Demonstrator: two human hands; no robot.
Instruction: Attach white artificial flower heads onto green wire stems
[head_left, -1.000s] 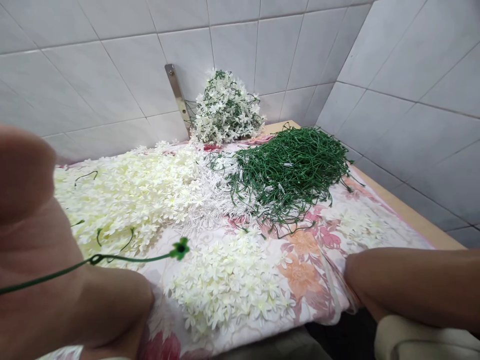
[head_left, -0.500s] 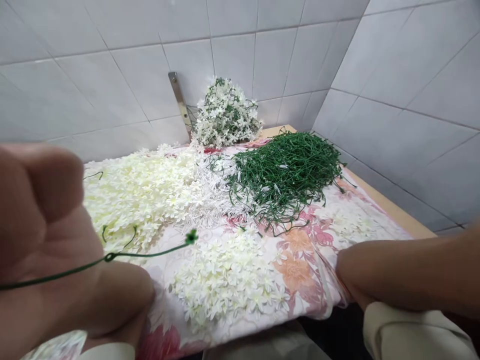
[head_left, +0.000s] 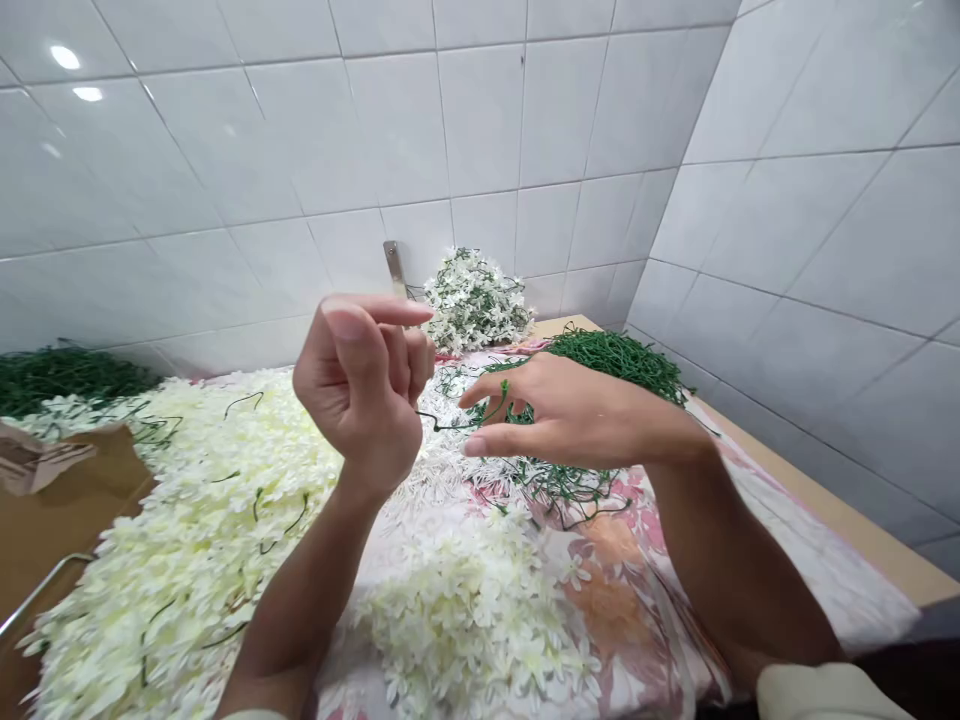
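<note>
The left hand is raised with the wrist upright and the palm turned toward the right hand. Its middle, ring and little fingers curl in, the thumb bends over them, and the forefinger points out sideways. The right hand reaches across from the right, level and palm down, its fingers loosely spread and its thumb and forefinger apart, so it is not clenched.

A thin green wire stem spans the gap between the hands. Its small green tip sits at the right forefinger, and its other end disappears behind the left hand's curled fingers, so I cannot tell if they are pinching it.

Just past the right hand lies a heap of green wire stems. Beyond the gap between the hands, a bunch of white artificial flowers sits against the tiled wall. Below the left forearm is a heap of cream blossoms, and under the hands lies a smaller white pile on a floral cloth.
</note>
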